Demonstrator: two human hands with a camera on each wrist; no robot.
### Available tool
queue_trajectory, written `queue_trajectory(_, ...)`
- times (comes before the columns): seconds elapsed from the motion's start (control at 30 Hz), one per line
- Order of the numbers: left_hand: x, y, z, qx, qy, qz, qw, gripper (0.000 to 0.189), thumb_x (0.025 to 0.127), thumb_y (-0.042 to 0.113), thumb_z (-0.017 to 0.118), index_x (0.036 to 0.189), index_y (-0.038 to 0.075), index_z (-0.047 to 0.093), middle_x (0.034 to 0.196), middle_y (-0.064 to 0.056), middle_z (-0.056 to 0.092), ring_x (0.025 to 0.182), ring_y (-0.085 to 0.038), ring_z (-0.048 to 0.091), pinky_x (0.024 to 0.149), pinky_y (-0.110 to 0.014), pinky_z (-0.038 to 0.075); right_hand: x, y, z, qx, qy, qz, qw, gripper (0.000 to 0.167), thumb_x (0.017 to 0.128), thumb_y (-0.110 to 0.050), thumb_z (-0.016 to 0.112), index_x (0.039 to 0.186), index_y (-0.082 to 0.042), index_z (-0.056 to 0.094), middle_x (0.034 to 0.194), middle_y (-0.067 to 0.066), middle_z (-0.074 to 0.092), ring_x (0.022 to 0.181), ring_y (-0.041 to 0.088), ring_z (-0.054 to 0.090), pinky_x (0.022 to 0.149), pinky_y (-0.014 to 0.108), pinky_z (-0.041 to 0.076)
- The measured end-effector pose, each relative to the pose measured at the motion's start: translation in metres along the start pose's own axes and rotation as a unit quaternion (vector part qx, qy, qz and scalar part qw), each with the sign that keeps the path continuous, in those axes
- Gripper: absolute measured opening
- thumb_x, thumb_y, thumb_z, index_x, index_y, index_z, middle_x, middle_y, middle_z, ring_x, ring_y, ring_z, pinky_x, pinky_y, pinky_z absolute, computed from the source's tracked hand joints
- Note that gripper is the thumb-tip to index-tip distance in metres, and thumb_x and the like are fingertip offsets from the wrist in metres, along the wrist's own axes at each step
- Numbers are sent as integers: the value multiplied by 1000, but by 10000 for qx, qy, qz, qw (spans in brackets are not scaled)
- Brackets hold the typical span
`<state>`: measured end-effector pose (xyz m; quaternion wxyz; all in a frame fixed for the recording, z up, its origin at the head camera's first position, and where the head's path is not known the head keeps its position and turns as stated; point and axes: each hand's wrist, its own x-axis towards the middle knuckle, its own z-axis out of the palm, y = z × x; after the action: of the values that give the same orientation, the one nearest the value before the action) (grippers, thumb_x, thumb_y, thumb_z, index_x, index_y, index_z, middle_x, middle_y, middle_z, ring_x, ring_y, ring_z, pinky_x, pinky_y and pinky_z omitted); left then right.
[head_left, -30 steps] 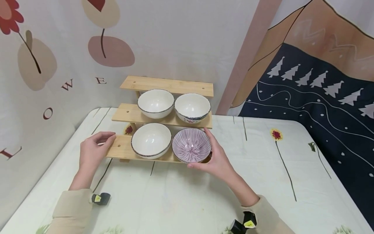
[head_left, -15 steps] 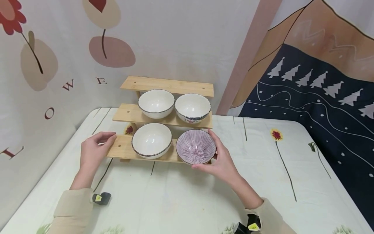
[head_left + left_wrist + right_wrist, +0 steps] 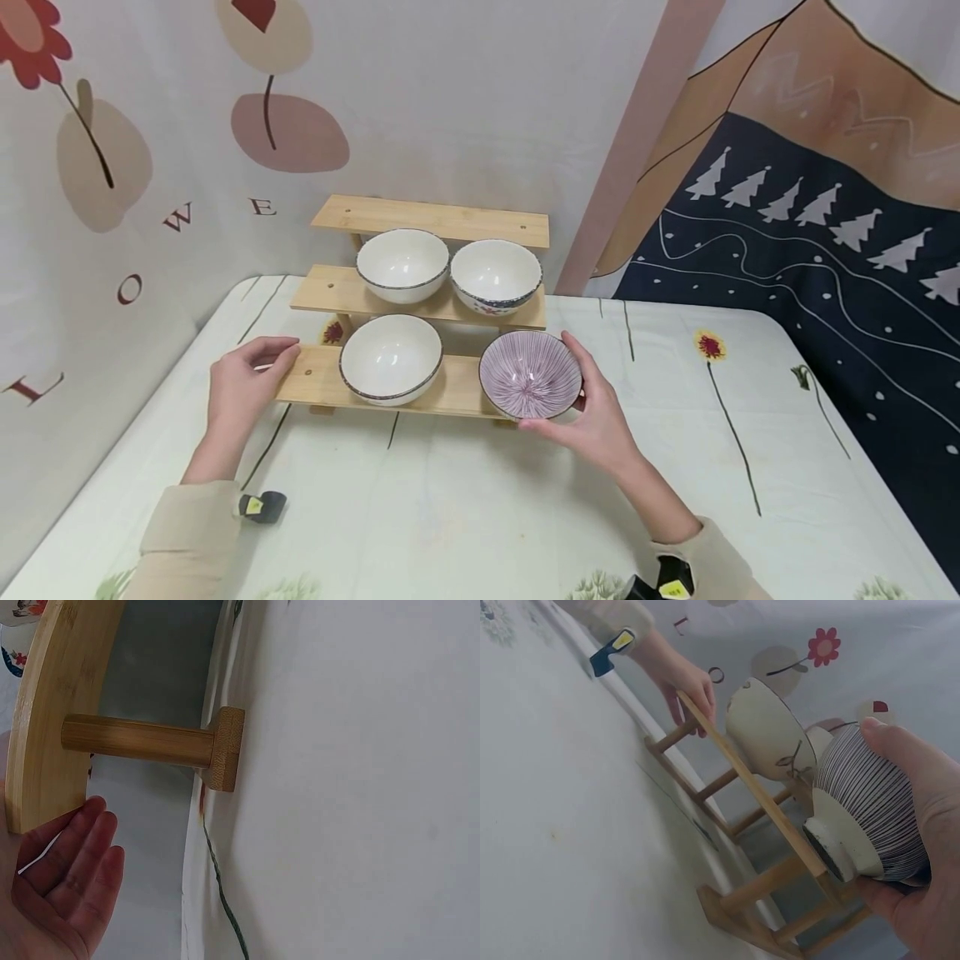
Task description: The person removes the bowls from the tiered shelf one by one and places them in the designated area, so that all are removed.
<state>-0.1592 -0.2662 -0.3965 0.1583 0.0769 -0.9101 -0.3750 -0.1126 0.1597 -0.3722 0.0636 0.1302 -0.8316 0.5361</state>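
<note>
My right hand (image 3: pixel 592 417) grips a purple-striped bowl (image 3: pixel 530 375) by its right side, thumb near the front and fingers behind. That bowl is over the right end of the lowest board of a three-tier wooden rack (image 3: pixel 465 387). In the right wrist view the striped bowl (image 3: pixel 870 802) shows its pale foot close to the board; whether they touch I cannot tell. At the rack's left end, my left hand (image 3: pixel 243 383) pinches the lowest board. A white dark-rimmed bowl (image 3: pixel 390 360) sits on this same board, left of the striped one.
On the middle board stand two more white bowls, a left one (image 3: pixel 402 265) and a right one with a patterned outside (image 3: pixel 495 275). The top board (image 3: pixel 431 221) is behind them. A flower-printed white cloth (image 3: pixel 450 508) covers the table; printed fabric (image 3: pixel 480 108) hangs behind.
My right hand has moved the striped bowl to the right, away from the white bowl beside it, widening the gap. The left hand keeps its hold on the board.
</note>
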Motion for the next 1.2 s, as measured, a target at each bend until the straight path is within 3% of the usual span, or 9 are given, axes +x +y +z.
queue_trajectory(0.17, 0, 0, 0, 20, -20, -31, 10000, 36, 98, 36, 62, 117, 7, 72, 111, -19, 74, 75, 25, 45, 67, -3, 42, -2, 3, -7, 87, 63, 23, 9999, 113, 67, -7, 91, 157, -9, 24, 148, 21, 47, 116, 35, 60, 83, 18, 54)
queue_trajectory(0.4, 0, 0, 1, 58, -24, -106, 9999, 36, 98, 37, 61, 117, 8, 72, 111, -19, 74, 74, 24, 45, 67, -7, 42, -2, 5, -18, 137, 137, 167, 9997, 111, 71, -6, 89, 158, -9, 21, 151, 20, 42, 125, 38, 55, 91, 23, 54)
queue_trajectory(0.67, 0, 2, 0, 30, -40, -86, 10000, 37, 98, 37, 61, 118, 8, 72, 112, -20, 74, 75, 22, 45, 66, -7, 42, -3, 10, -27, 243, 328, 346, 9986, 110, 71, -1, 87, 158, -8, 20, 149, 22, 43, 125, 37, 53, 87, 9, 49)
queue_trajectory(1.2, 0, 1, 0, -7, -58, -152, 9999, 39, 98, 39, 61, 118, 8, 72, 112, -20, 74, 74, 22, 46, 63, -8, 43, 0, 22, -41, 360, 595, 548, 9961, 107, 75, 3, 83, 159, -10, 18, 153, 23, 38, 130, 34, 48, 87, 4, 47)
